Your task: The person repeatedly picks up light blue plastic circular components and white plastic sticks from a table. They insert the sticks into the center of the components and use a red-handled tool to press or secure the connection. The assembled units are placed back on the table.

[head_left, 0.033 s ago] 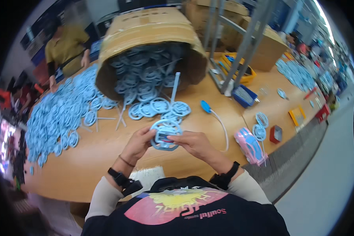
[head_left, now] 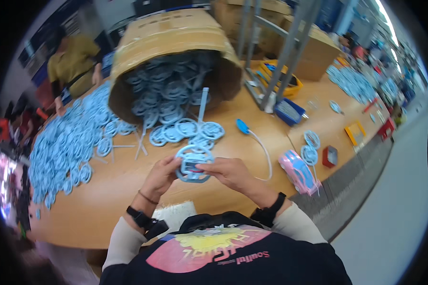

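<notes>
Between both hands I hold a light blue toy steering wheel, tilted above the table. My left hand pinches its left rim. My right hand grips the right side, its thumb pressed on the middle by a dark rectangular area and a small red bit. Just beyond, several matching toy wheels spill from a large cardboard box lying on its side. A pale blue stick stands among them. A white cable with a blue oval end curves to the right of my right hand.
A big heap of blue wheels covers the left; a co-worker stands behind it. To the right are a pink toy car, a red box, a blue bin, a yellow tray and a metal frame.
The whole view has shifted slightly, so the table and its things sit a little further left. Both hands keep the same hold on the toy steering wheel.
</notes>
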The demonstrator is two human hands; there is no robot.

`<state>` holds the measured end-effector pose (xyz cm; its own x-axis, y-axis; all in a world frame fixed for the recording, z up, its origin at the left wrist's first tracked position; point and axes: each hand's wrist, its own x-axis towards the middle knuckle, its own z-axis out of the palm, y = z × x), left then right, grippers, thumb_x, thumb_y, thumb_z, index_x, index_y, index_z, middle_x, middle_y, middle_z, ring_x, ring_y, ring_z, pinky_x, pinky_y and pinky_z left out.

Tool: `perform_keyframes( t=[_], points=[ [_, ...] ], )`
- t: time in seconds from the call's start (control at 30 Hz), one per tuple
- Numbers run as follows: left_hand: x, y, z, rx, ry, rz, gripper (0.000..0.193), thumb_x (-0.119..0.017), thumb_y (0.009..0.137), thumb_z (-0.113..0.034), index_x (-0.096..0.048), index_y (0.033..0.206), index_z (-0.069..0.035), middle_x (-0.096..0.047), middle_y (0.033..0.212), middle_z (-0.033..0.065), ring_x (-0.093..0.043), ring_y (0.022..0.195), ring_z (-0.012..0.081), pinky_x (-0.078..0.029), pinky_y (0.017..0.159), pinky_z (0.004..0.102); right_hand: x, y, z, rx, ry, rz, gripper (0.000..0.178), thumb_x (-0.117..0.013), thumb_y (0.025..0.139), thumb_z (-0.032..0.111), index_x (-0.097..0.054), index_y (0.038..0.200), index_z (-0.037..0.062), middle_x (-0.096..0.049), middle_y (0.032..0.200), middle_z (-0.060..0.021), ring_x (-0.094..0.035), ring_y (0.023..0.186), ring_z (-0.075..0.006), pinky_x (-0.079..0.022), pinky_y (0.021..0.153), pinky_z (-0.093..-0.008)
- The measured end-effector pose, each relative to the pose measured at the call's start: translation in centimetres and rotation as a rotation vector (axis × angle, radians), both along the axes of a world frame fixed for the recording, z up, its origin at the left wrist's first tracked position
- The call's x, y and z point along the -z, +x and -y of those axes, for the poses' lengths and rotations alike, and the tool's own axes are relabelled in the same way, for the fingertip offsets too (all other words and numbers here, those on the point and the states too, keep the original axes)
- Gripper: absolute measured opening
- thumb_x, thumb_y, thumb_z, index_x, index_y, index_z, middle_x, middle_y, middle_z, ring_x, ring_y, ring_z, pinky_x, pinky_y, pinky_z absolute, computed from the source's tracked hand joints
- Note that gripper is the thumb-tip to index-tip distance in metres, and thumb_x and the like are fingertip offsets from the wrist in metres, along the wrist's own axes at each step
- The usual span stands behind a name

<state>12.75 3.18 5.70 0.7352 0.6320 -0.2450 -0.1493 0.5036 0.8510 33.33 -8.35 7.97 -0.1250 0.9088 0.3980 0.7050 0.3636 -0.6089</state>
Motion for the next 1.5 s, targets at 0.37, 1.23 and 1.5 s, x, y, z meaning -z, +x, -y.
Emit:
perform_keyframes(
  t=[0.37, 1.23, 1.5],
  points=[
    [3.1, -1.9, 3.2, 0.045, -0.271, 0.099, 0.045, -0.048, 0.09, -0.035, -0.046, 0.119, 0.0, -0.056, 0.115, 0.0119, -0.055, 0.104, 0.0218, -0.044, 0.093, 0.0368, 3.1, -2.1, 1.0, -0.032, -0.07, -0.089, 0.031, -0.06, 0.078, 0.013, -0.064, 0.106, 0.0255, -0.064, 0.082, -0.0053, -0.062, 0.071, -0.0239, -0.05, 0.061, -0.0322],
    [10.0, -18.6, -1.1, -0.163, 0.035, -0.486, 0.037, -0.055, 0.088, -0.035, -0.058, 0.105, -0.002, -0.064, 0.088, 0.0046, -0.06, 0.076, 0.0137, -0.049, 0.071, 0.0297, 7.4, -4.0, 0.2, -0.122, -0.348, 0.014, 0.024, -0.054, 0.084, 0.035, -0.065, 0.101, 0.022, -0.064, 0.086, -0.0071, -0.06, 0.075, -0.028, -0.047, 0.065, -0.038],
    [4.0, -28.4, -18.9, -0.674, 0.782, -0.652, 0.045, -0.055, 0.087, -0.033, -0.049, 0.121, -0.004, -0.055, 0.101, 0.0084, -0.053, 0.094, 0.0197, -0.044, 0.077, 0.0347, 5.5, -4.5, -1.5, -0.092, -0.432, -0.187, 0.023, -0.058, 0.083, 0.028, -0.066, 0.089, 0.0074, -0.063, 0.075, -0.0115, -0.059, 0.066, -0.0271, -0.045, 0.059, -0.0352]
  ],
)
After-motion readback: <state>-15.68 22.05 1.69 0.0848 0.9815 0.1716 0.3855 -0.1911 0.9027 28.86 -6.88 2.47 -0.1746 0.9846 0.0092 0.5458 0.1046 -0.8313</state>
